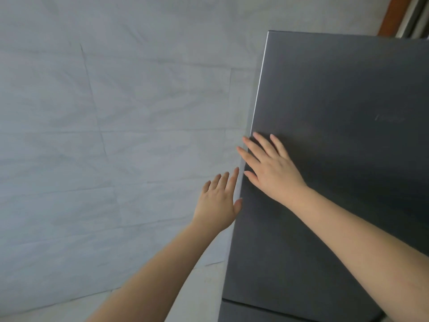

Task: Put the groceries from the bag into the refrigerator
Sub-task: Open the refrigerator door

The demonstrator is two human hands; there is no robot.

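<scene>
The dark grey refrigerator door (pixel 343 147) fills the right half of the head view and is closed. My right hand (pixel 271 166) lies flat on its front near the left edge, fingers straight and spread. My left hand (pixel 219 202) is just left of that edge, fingers straight, its thumb touching the door's side. Neither hand holds anything. No bag or groceries are in view.
A pale grey tiled wall (pixel 104 135) covers the left side, close beside the fridge. A second door panel (pixel 267 312) starts below the upper door. A brown wooden frame (pixel 390 15) shows at the top right.
</scene>
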